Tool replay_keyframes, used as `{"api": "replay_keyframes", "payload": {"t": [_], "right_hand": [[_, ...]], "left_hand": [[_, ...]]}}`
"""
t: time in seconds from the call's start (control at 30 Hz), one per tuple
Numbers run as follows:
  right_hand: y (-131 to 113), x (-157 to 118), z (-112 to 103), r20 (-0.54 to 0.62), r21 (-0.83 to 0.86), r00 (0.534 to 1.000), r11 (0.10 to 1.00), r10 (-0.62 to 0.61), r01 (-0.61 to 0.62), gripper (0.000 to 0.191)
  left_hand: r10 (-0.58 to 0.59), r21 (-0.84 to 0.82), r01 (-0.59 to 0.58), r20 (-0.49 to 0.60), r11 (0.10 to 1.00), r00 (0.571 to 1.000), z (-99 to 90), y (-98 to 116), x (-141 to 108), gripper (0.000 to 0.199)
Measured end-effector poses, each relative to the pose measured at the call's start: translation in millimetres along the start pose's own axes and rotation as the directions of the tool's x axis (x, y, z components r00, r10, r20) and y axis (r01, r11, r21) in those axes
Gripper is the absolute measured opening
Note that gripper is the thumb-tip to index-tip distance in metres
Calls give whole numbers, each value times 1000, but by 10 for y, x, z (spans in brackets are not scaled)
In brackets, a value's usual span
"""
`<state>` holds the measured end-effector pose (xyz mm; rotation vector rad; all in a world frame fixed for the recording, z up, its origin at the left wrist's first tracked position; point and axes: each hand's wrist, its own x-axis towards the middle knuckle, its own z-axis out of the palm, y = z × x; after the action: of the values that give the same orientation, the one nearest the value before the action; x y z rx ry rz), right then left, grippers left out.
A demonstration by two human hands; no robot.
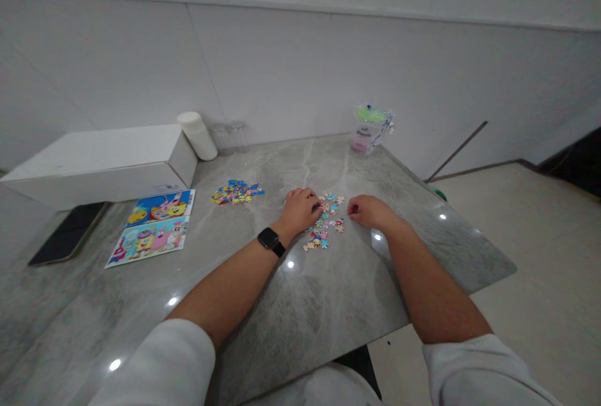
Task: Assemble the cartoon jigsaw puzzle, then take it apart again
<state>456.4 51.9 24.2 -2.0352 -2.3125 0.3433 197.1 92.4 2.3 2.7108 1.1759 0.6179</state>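
Observation:
Loose jigsaw pieces (323,221) lie scattered between my two hands on the grey marbled table (328,306). My left hand (300,208), with a black watch on the wrist, rests over the left edge of these pieces, its fingers curled together; whatever lies under them is hidden. Just right of the pieces, my right hand (366,212) is closed in a pinch near the tabletop, with something small and reddish at the fingertips, too small to name. A second heap of pieces (237,192), mostly blue and yellow, sits farther left, touched by neither hand.
On the left are a printed cartoon sheet (154,227), a dark phone (70,232) and a long white box (98,161). A white bottle (198,136) and clear glasses (230,136) stand by the wall. A clear plastic bag (370,130) is at the back right.

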Motion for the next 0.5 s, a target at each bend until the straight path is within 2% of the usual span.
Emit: {"api": "replay_keyframes", "payload": {"t": [0.07,0.23,0.5], "right_hand": [[3,16,1,-7,30,1000,999,-26,26,11],[-14,179,79,-218,19,976,1000,26,-23,27],[6,303,155,-202,18,978,999,42,-40,22]], "left_hand": [[1,4,-1,12,1000,1000,1,1,-3,26],[2,20,-2,6,1000,1000,2,-3,-2,26],[16,32,-17,37,999,999,-46,30,34,21]]}}
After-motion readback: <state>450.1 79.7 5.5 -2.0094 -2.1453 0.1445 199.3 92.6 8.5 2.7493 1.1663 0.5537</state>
